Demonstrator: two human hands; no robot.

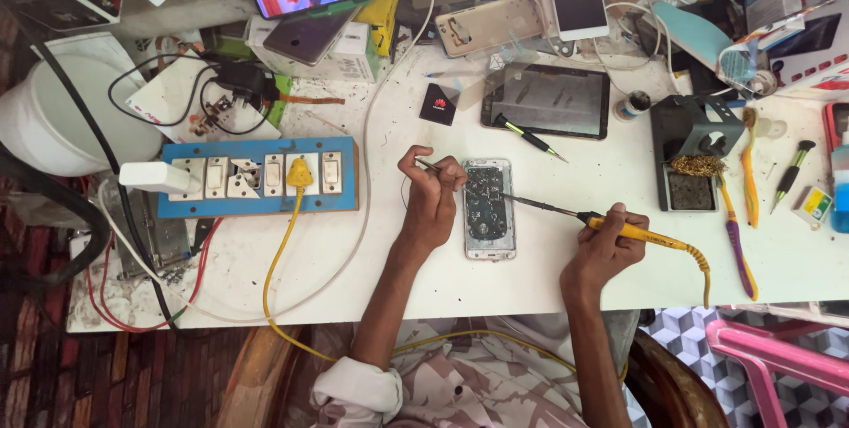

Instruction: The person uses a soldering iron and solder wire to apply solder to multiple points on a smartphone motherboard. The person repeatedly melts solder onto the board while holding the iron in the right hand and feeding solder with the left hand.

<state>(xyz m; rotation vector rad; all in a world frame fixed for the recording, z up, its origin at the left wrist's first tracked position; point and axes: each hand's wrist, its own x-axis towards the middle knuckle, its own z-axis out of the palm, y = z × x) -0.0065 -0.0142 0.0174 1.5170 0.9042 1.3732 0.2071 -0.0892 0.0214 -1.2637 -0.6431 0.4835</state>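
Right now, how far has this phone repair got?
Done: the phone lies on the table with its back off, board bare. In hand: the right hand holds a soldering iron, tip at the board; the left hand pinches a thin wire or tweezers beside it. Left: the phone has no cover on yet.

We see a white table (548, 260): an opened phone (489, 209) lies between our fingers (442, 182), a blue switchboard (256, 176) left of them, a tablet (546, 101) beyond.
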